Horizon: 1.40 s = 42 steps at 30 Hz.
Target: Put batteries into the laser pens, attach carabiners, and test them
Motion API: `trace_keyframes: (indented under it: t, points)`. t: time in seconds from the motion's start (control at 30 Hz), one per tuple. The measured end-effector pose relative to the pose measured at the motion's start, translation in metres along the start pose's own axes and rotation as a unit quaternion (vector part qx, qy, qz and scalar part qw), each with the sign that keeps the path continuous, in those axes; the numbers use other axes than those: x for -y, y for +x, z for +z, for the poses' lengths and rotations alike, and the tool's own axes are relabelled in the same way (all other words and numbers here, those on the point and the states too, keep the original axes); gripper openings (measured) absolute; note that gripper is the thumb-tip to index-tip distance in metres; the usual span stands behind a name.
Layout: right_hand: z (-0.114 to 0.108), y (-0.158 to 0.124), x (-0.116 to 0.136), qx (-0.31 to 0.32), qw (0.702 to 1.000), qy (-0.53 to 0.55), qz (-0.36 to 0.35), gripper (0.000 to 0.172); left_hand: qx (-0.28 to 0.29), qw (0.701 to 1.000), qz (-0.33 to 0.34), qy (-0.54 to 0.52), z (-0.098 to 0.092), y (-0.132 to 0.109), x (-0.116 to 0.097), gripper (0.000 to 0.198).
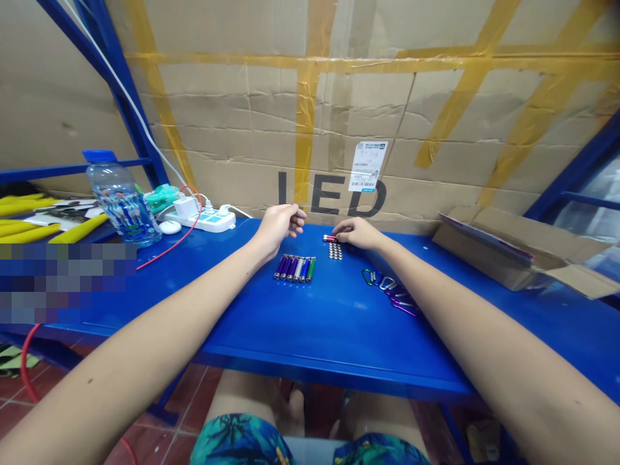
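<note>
My left hand (281,226) hovers above the table's far part, its fingers loosely bent with a gap between them and nothing visible in them. A row of several mini flashlights (295,268), purple, silver, blue and green, lies just below it. To the right, my right hand (359,233) is closed at one end of a red mini flashlight (329,238); the fingers partly hide it. Small silver button batteries (335,252) are set out in a block next to those fingertips. Several coloured carabiners (387,284) lie near my right forearm.
At the left stand a plastic bottle (123,203) and a white power strip (208,219) with plugs. A red cable (181,247) crosses the blue table (310,329). An open cardboard box (498,258) sits at the right. Taped cardboard (242,116) walls the back.
</note>
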State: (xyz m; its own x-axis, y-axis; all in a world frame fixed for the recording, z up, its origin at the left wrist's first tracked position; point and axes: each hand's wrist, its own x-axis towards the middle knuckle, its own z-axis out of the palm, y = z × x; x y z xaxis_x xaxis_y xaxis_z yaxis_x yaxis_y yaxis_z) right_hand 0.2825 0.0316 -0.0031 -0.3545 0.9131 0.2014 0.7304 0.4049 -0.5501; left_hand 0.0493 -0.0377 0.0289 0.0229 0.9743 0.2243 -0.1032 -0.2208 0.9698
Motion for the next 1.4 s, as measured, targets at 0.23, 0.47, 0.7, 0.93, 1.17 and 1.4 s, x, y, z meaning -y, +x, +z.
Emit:
trace_keyframes:
  t: [0.23, 0.47, 0.7, 0.93, 1.17, 1.4]
  points:
    - [0.000, -0.002, 0.001, -0.013, 1.000, -0.006, -0.002, 0.023, -0.001, 0.999, 0.016, 0.047, -0.003, 0.003, 0.002, 0.032]
    - [-0.024, -0.017, 0.019, -0.087, 0.993, -0.055, -0.051, 0.020, 0.156, 0.904, 0.204, 0.343, -0.014, 0.003, 0.015, 0.011]
    - [-0.010, -0.073, 0.085, 0.090, 0.973, -0.088, -0.195, 0.022, 0.213, 0.877, 0.163, 0.399, -0.005, -0.008, 0.017, 0.019]
    - [0.014, -0.089, 0.101, 0.110, 0.961, -0.127, -0.218, 0.034, 0.249, 0.879, 0.085, 0.397, 0.002, -0.015, 0.017, 0.017]
    - [0.017, -0.088, 0.101, 0.107, 0.962, -0.147, -0.203, 0.024, 0.251, 0.875, 0.125, 0.394, 0.003, -0.008, 0.023, 0.015]
    - [0.004, -0.095, 0.105, 0.165, 0.956, -0.200, -0.139, 0.005, 0.263, 0.865, 0.132, 0.406, 0.006, -0.011, 0.021, 0.015]
